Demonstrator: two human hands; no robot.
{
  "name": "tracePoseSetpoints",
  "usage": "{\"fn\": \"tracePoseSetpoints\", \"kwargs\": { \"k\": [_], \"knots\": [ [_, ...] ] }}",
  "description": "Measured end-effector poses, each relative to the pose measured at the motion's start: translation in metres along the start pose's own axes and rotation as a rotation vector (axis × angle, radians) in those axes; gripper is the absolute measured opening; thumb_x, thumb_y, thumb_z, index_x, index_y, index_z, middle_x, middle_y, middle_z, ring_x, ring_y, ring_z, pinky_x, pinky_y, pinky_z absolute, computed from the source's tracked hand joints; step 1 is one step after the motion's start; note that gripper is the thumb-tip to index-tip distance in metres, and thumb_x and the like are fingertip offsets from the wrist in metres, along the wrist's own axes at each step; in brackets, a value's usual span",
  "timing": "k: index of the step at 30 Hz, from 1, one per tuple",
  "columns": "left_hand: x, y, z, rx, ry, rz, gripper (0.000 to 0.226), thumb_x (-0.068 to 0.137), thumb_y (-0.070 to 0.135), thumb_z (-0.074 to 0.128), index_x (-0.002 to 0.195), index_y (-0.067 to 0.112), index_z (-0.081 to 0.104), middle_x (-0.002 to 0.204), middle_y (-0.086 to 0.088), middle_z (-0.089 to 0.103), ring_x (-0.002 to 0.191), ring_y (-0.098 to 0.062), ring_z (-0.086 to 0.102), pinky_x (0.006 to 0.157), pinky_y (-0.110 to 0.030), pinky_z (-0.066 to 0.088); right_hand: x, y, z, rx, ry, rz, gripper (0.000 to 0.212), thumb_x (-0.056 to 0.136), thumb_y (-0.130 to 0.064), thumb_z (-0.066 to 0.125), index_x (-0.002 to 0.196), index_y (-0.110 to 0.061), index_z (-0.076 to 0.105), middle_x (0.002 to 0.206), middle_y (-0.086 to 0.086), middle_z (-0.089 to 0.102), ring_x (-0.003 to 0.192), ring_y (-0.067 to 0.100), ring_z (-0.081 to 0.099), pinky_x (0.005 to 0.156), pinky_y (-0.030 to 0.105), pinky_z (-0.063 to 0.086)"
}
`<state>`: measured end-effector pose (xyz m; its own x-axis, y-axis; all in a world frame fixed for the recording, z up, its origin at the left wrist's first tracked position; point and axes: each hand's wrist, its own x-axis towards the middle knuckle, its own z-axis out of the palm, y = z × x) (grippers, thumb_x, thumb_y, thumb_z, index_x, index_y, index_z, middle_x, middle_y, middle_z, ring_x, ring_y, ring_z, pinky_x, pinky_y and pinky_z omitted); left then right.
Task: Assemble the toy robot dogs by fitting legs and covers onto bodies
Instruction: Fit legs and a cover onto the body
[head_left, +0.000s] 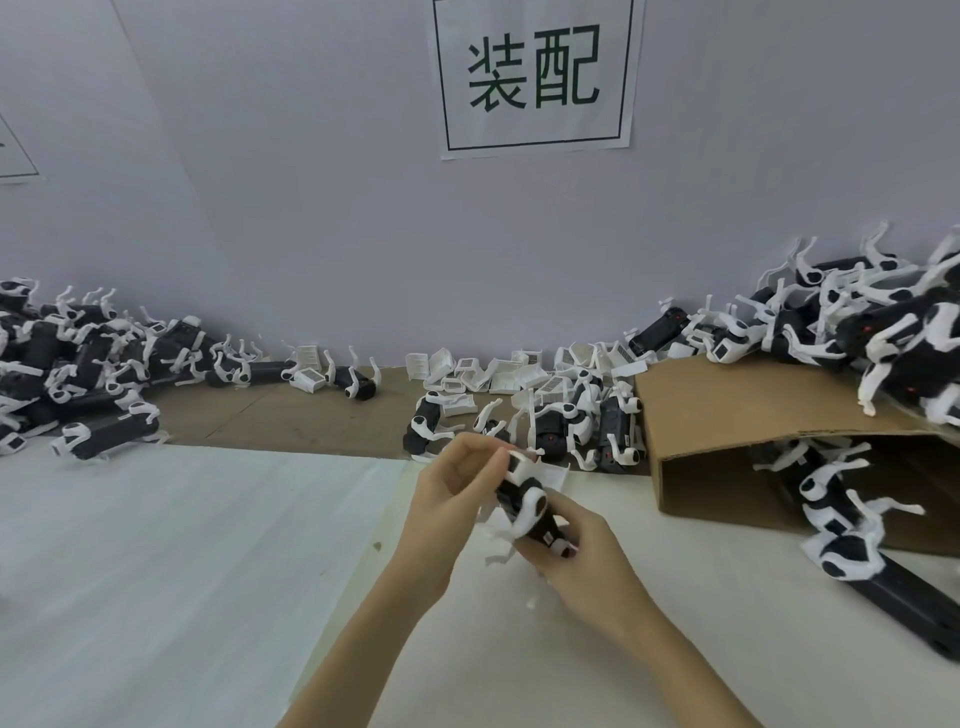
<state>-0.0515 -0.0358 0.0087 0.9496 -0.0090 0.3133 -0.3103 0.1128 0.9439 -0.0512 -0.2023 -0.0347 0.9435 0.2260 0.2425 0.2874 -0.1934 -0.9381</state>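
- the toy robot dog is held above the white table covering, near the middle of the view, tilted with its black body running from upper left down to lower right.
- the left hand pinches the upper end, thumb and fingers curled round a white cover at the top of the body.
- the right hand grips the lower end of the body — fingers wrapped under it, thumb on top beside a white leg joint.
- white legs stick out below the body between the two hands.
- behind the hands, loose white covers lie scattered along the wall, with a few partly built dogs just in front of them.
- a heap of dogs fills the far left of the table.
- an open cardboard box lies on its side at the right, more dogs piled on top of it and spilling from its mouth.
- a paper sign with green characters hangs on the wall above.
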Motion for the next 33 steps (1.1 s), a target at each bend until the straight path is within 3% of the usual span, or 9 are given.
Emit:
{"fn": "tracePoseSetpoints", "kwargs": {
  "k": [3, 6, 9, 13, 19, 22, 27, 30, 33],
  "knots": [
    [0.002, 0.001, -0.007, 0.158, 0.083, 0.082, 0.023, 0.111, 0.03, 0.057, 0.113, 0.012, 0.071, 0.11, 0.0, 0.078, 0.103, -0.02, 0.072, 0.083, -0.018, 0.053, 0.001, 0.0, -0.002, -0.171, 0.257, -0.134, 0.053, 0.087, -0.019, 0.083, 0.115, -0.061, 0.066, 0.11, -0.014, 0.065, 0.104, 0.003, 0.064, 0.087, 0.015, 0.051],
    [0.002, 0.0, -0.009, 0.256, -0.026, -0.007, 0.032, 0.1, 0.046, 0.069, 0.124, 0.026, 0.066, 0.113, 0.007, 0.076, 0.101, -0.01, 0.072, 0.083, -0.018, 0.053, 0.0, -0.003, -0.004, -0.423, 0.402, -0.253, 0.054, 0.083, -0.017, 0.087, 0.131, -0.035, 0.07, 0.112, -0.005, 0.056, 0.109, 0.016, 0.058, 0.094, 0.025, 0.051],
    [0.004, -0.007, -0.01, 0.254, 0.016, -0.041, 0.034, 0.093, 0.027, 0.082, 0.123, 0.024, 0.065, 0.11, 0.003, 0.076, 0.098, -0.018, 0.074, 0.078, -0.023, 0.057, 0.0, -0.007, -0.01, -0.396, 0.301, -0.212, 0.057, 0.084, -0.029, 0.086, 0.137, -0.034, 0.065, 0.116, -0.005, 0.053, 0.114, 0.015, 0.055, 0.098, 0.026, 0.049],
    [0.008, -0.01, -0.028, 0.092, 0.045, -0.07, 0.042, 0.088, 0.029, 0.088, 0.124, 0.028, 0.067, 0.115, 0.002, 0.075, 0.098, -0.017, 0.072, 0.074, -0.019, 0.053, 0.005, -0.017, -0.025, 0.022, 0.055, 0.045, 0.065, 0.081, -0.056, 0.071, 0.141, -0.039, 0.054, 0.124, -0.016, 0.064, 0.112, -0.007, 0.061, 0.086, 0.01, 0.048],
    [0.01, -0.016, -0.043, 0.091, -0.092, 0.028, 0.04, 0.098, 0.045, 0.069, 0.129, 0.021, 0.066, 0.14, -0.005, 0.067, 0.119, -0.025, 0.067, 0.089, -0.033, 0.054, 0.004, -0.005, -0.03, 0.102, 0.006, 0.007, 0.057, 0.083, -0.037, 0.084, 0.133, -0.034, 0.058, 0.127, -0.016, 0.069, 0.119, 0.005, 0.065, 0.09, 0.026, 0.056],
    [0.009, -0.015, -0.036, 0.055, 0.055, 0.083, 0.055, 0.101, 0.064, 0.051, 0.119, 0.018, 0.075, 0.127, -0.008, 0.075, 0.12, -0.023, 0.068, 0.087, -0.035, 0.053, 0.003, 0.0, -0.017, 0.021, -0.031, -0.032, 0.064, 0.084, -0.028, 0.087, 0.136, -0.041, 0.053, 0.133, -0.023, 0.064, 0.131, 0.0, 0.055, 0.1, 0.03, 0.053],
    [0.008, -0.015, -0.028, -0.358, 0.46, 0.027, 0.075, 0.108, 0.053, 0.046, 0.054, 0.002, 0.06, 0.065, -0.021, 0.06, 0.069, -0.034, 0.062, 0.083, -0.043, 0.051, -0.006, -0.003, 0.013, -0.265, 0.013, -0.129, 0.078, 0.079, -0.048, 0.086, 0.139, -0.065, 0.04, 0.132, -0.051, 0.043, 0.117, -0.009, 0.051, 0.09, 0.006, 0.039],
    [0.013, -0.008, -0.039, -0.49, 0.478, -0.018, 0.075, 0.108, 0.05, 0.046, 0.049, 0.004, 0.051, 0.06, -0.017, 0.051, 0.063, -0.033, 0.057, 0.077, -0.041, 0.052, -0.011, -0.007, 0.024, -0.254, -0.016, -0.196, 0.069, 0.09, -0.064, 0.068, 0.147, -0.063, 0.029, 0.143, -0.047, 0.035, 0.128, -0.014, 0.042, 0.096, 0.0, 0.031],
    [0.015, -0.004, -0.05, -0.666, 0.553, -0.1, 0.071, 0.109, 0.048, 0.044, 0.052, 0.006, 0.05, 0.066, -0.015, 0.055, 0.062, -0.032, 0.061, 0.074, -0.037, 0.058, -0.012, -0.007, 0.028, -0.182, -0.044, -0.137, 0.056, 0.102, -0.068, 0.039, 0.154, -0.059, 0.02, 0.153, -0.042, 0.031, 0.143, -0.011, 0.032, 0.113, 0.017, 0.031]
  ]
}}
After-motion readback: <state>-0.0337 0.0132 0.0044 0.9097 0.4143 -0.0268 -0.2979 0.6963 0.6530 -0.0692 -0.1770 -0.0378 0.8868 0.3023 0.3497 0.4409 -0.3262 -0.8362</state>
